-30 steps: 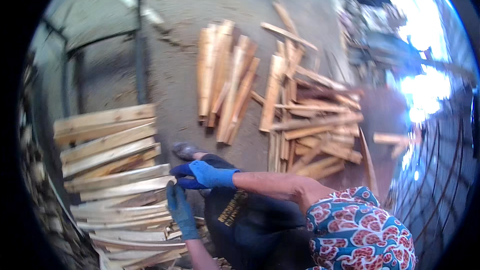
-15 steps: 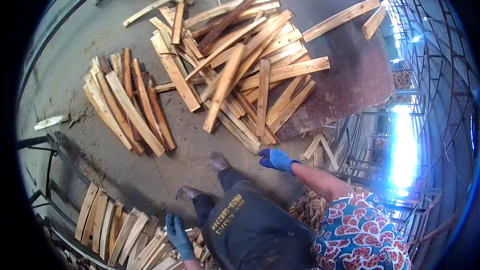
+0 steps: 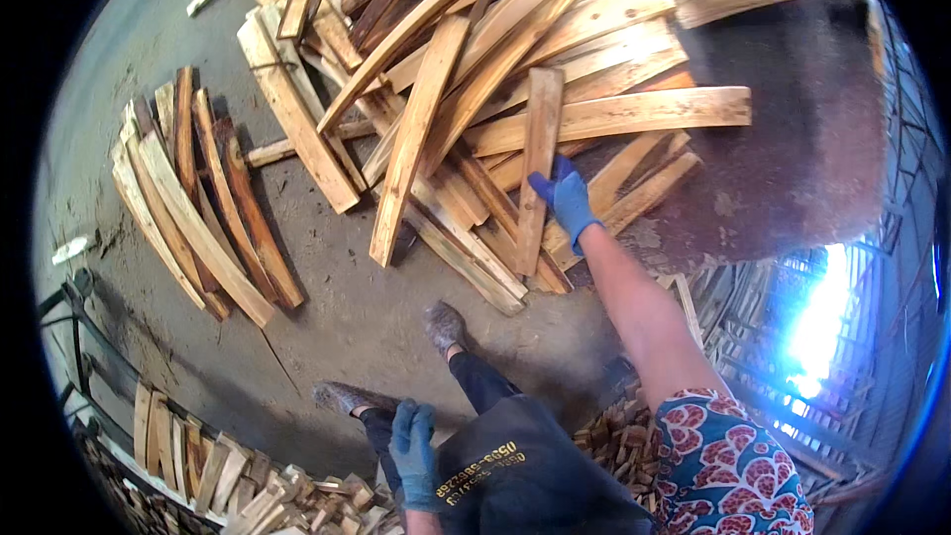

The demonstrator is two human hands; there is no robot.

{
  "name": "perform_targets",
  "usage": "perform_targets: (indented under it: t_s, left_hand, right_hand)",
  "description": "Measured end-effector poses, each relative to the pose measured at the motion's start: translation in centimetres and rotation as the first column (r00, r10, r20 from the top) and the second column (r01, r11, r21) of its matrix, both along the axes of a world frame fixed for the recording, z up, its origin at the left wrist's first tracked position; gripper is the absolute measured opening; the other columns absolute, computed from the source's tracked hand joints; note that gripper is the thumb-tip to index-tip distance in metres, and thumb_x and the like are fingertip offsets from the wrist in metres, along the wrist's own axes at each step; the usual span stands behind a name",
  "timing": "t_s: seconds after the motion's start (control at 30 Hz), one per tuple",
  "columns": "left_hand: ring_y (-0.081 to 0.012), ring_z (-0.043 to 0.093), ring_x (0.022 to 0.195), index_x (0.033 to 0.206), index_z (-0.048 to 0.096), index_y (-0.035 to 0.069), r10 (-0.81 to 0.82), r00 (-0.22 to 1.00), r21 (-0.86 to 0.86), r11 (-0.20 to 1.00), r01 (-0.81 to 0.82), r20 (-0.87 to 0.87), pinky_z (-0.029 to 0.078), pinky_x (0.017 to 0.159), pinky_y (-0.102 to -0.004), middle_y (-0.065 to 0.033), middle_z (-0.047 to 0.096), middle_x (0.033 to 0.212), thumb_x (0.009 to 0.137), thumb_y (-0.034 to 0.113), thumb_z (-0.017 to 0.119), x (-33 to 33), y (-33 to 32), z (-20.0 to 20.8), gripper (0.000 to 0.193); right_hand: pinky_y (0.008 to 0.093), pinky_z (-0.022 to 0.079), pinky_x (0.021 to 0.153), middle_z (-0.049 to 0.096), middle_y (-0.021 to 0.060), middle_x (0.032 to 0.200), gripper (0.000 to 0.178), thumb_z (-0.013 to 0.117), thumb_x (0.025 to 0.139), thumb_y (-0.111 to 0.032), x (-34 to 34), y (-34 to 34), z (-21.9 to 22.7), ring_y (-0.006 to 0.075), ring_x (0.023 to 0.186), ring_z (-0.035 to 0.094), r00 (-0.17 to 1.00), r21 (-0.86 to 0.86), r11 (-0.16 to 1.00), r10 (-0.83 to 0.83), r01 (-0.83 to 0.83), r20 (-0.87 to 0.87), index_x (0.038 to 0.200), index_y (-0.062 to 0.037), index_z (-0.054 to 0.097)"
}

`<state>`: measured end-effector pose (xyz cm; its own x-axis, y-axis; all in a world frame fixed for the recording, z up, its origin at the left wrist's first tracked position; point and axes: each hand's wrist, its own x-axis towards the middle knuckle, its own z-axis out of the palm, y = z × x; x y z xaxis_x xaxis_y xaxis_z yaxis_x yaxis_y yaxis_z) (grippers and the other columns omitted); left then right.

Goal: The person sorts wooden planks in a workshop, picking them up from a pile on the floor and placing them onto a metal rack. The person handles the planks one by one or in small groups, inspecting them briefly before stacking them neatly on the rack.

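Note:
My right hand, in a blue glove, reaches over a pile of wooden boards. Its thumb lies across the face of a short wooden board, and its other fingers, apart from the thumb, are at the board's right edge. That board rests slanted on top of the pile and does not look lifted. In front of my dark apron hangs my left hand, also gloved in blue. Its fingers are loosely stretched, with nothing in them. Beside the short board lies a longer pale board.
A smaller row of boards lies on the floor at the left. Cut wood pieces fill the lower left behind a metal frame. More blocks are heaped by my right side. A reddish sheet lies under the pile's right side.
My right hand has moved forward from the pile's near edge onto the short board. My left hand has come rightward from the cut wood to the front of my apron. The view has shifted closer to the pile.

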<state>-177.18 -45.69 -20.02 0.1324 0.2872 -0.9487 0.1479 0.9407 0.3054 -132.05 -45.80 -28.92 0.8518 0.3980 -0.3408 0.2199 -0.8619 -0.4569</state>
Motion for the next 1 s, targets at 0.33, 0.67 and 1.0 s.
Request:
perform_targets:
  t_s: [0.33, 0.67, 1.0]
  left_hand:
    - [-0.0183, 0.061, 0.096, 0.128, 0.044, -0.003, -0.224, 0.970, 0.511, 0.847, 0.145, 0.096, 0.049, 0.085, -0.0314, -0.0165, 0.063, 0.107, 0.076, 0.009, 0.072, 8.9, 0.7, 2.2, 0.061]
    - [-0.0204, 0.063, 0.082, 0.109, 0.054, -0.004, 0.132, 0.979, 0.043, 0.989, -0.140, 0.156, 0.051, 0.075, -0.0311, -0.0117, 0.065, 0.091, 0.084, 0.008, 0.061, 4.4, 5.7, -1.9, 0.029]
    - [-0.0180, 0.062, 0.080, 0.117, 0.048, -0.006, 0.315, 0.940, -0.116, 0.946, -0.302, 0.128, 0.050, 0.073, -0.0288, -0.0138, 0.064, 0.093, 0.088, 0.010, 0.058, -3.3, 3.4, -2.9, 0.035]
  right_hand:
    - [0.0301, 0.049, 0.076, 0.066, 0.0094, 0.090, 0.037, 0.072, 0.079, -0.026, -9.1, 3.9, 11.0, 0.0115, 0.082, 0.058, 0.574, 0.328, 0.860, 0.507, -0.392, -0.643, 0.103, 0.0013, 0.062]
    - [0.0283, 0.047, 0.079, 0.061, 0.0095, 0.102, 0.047, 0.074, 0.076, -0.026, -9.7, 10.0, -5.2, 0.0179, 0.090, 0.057, 0.772, 0.362, 0.932, 0.210, 0.028, -0.600, 0.111, 0.0000, 0.055]
    - [0.0248, 0.049, 0.067, 0.064, 0.0046, 0.091, 0.032, 0.070, 0.080, -0.024, -12.9, 9.3, 1.4, 0.0107, 0.078, 0.059, 0.587, 0.110, 0.993, 0.115, -0.045, -0.801, 0.102, -0.0022, 0.061]
